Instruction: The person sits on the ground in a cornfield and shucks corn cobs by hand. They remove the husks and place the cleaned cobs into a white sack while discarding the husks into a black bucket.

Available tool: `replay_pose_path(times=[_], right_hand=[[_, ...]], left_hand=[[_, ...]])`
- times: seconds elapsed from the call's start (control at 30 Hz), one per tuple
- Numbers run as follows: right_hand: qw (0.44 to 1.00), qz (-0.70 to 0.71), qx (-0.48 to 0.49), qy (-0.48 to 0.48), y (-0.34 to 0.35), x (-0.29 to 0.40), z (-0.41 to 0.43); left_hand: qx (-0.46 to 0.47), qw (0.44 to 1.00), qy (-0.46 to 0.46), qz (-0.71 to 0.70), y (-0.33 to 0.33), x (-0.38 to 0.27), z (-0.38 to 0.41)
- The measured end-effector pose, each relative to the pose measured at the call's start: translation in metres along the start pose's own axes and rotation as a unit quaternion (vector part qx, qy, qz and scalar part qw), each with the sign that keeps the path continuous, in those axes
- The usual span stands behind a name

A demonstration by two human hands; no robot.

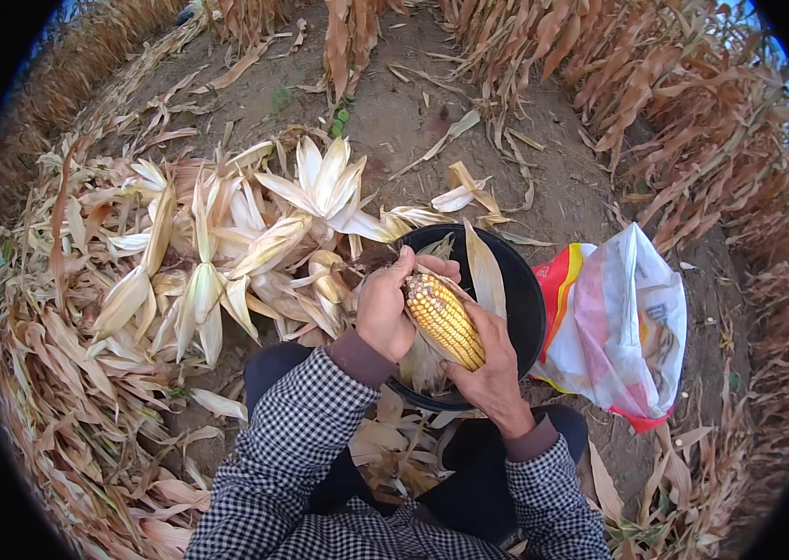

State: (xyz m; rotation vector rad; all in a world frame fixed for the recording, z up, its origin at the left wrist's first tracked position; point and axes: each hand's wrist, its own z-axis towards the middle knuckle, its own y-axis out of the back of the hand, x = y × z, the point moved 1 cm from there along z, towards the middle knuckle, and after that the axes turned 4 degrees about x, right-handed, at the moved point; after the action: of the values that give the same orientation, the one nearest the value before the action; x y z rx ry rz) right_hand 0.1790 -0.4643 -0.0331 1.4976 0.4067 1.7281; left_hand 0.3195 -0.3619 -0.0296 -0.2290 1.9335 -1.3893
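Note:
Over a black round tub (527, 294) between my knees, both hands are on one ear of corn (442, 318) with yellow kernels laid bare on its upper face. My left hand (384, 308) closes round its tip end, thumb up, where brown silk and husk bunch. From the right, my right hand (496, 367) grips the lower end, fingers along the far side. A pale dry husk leaf (484, 269) stands up behind the ear, and more husk (422, 365) hangs below it inside the tub. The ear's underside is hidden by my hands.
A large heap of dry corn husks (226, 252) lies on the left. Right of the tub stands a white, red and yellow woven plastic sack (618, 322) bearing writing. Dry corn stalks (688, 112) border the bare soil (401, 105) ahead and on the right.

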Motion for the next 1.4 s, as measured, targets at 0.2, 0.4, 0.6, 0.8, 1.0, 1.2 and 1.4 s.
replay_pose_path(times=[0.2,0.4,0.6,0.8,1.0,1.2,1.4], right_hand=[[0.944,0.313,0.033,-0.099,-0.022,-0.005,-0.005],[0.995,0.078,-0.064,-0.008,-0.018,0.019,0.009],[0.987,-0.020,-0.157,0.033,-0.018,0.031,0.022],[0.938,0.302,-0.162,-0.050,0.009,0.022,0.017],[0.938,0.319,-0.096,-0.098,0.029,0.002,0.007],[0.991,-0.015,-0.099,0.093,0.032,0.056,0.017],[0.983,-0.089,0.155,-0.032,-0.002,0.029,0.023]], left_hand=[[-0.028,0.998,-0.026,-0.046,0.014,0.012,0.008],[-0.153,0.979,-0.117,-0.065,0.026,0.021,0.014],[-0.162,0.980,-0.115,-0.003,-0.011,0.028,-0.005],[-0.096,0.976,-0.133,-0.143,-0.001,-0.007,0.000],[-0.055,0.972,-0.208,-0.093,0.010,-0.052,-0.007],[-0.108,0.973,-0.203,0.025,-0.004,-0.036,-0.018],[-0.067,0.988,-0.122,0.066,-0.010,0.003,-0.018]])
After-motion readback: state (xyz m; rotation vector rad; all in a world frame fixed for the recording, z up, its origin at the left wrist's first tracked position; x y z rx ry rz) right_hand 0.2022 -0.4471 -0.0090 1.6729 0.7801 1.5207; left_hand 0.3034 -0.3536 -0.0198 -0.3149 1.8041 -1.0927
